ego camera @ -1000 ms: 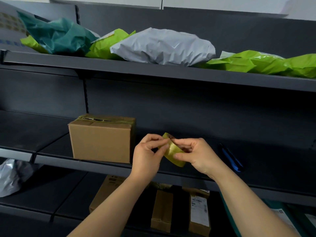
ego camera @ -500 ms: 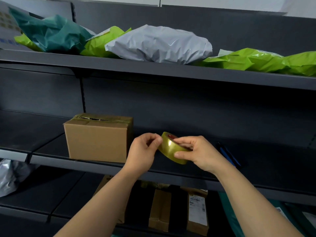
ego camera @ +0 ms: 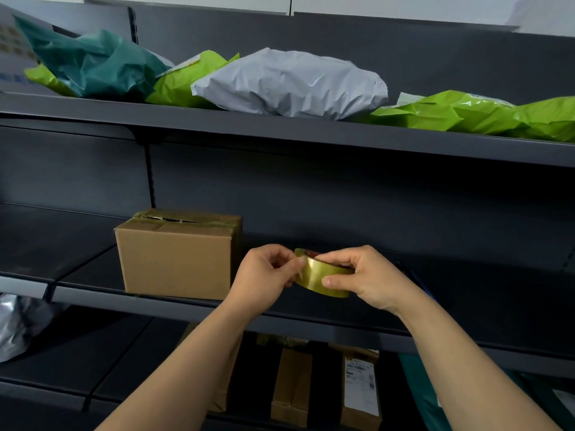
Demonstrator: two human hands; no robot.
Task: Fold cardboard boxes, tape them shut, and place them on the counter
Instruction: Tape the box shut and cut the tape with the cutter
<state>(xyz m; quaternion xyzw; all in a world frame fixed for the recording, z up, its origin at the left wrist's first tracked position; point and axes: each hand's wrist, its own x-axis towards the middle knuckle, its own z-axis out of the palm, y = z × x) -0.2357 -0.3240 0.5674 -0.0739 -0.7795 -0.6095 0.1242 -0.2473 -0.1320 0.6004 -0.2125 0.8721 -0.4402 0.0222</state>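
Observation:
A closed brown cardboard box, taped along its top seam, sits on the middle dark shelf. Just right of it I hold a yellowish roll of tape in front of the shelf. My right hand grips the roll, thumb on its outer face and fingers over the top. My left hand pinches at the roll's left edge with thumb and fingertips. Whether a tape end is lifted I cannot tell.
The top shelf carries teal, green and grey mailer bags. A blue tool lies behind my right hand. Small cardboard parcels stand on the lower shelf, and a silver bag lies at the left.
The roll has turned in my hands, from nearly upright to lying flatter with its broad face toward me. My left fingers keep working at its edge. The box has not moved.

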